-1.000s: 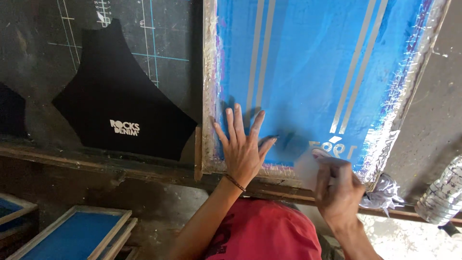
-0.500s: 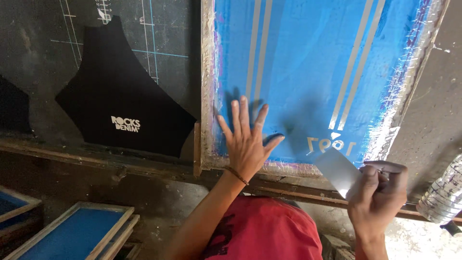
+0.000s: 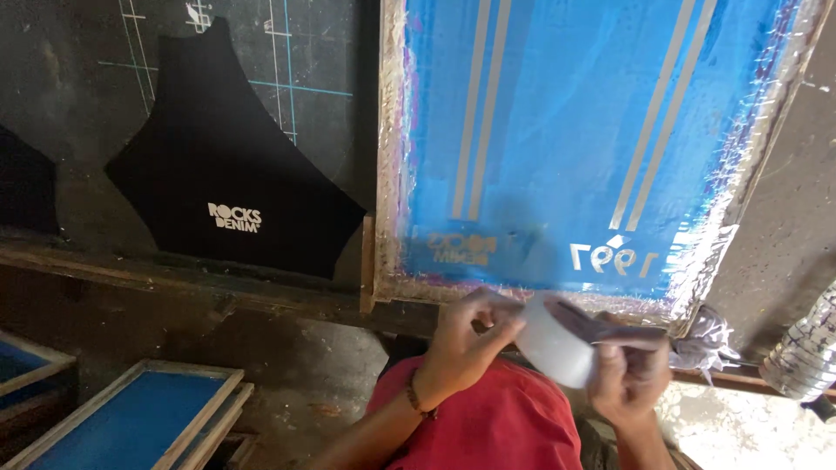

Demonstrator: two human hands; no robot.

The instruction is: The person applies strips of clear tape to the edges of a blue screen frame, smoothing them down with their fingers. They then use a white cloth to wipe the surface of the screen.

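Fingers [image 3: 503,324] of the left hand [image 3: 466,344] curled onto the near rim of a white roll of tape [image 3: 553,341], thumb and fingertips pinching at its edge; right hand [image 3: 629,370] clenched about the far side of the same roll, a greyish strip of tape [image 3: 614,329] running from the roll across the top of those knuckles; roll held in the air between both hands, just below the near edge of the printing screen [image 3: 575,148] and above the red shirt [image 3: 488,418]; a thin bracelet [image 3: 412,396] at the left wrist.

Beyond the hands, blue mesh inside a wooden frame wrapped in shiny tape; two pairs of pale stripes running up the mesh, mirrored pale figures near its lower edge; a crumpled rag [image 3: 707,344] touching the frame's near right corner; a clear plastic bottle [image 3: 805,352] lying further right, well apart from the hands.

Left of the screen, on the dark surface [image 3: 78,104] marked with chalk grid lines, a black fabric panel [image 3: 226,165] with a small white print, lying flat, beside the frame but not touching it; below the surface's wooden edge, at lower left, spare blue screens [image 3: 131,422] stacked in wooden frames.
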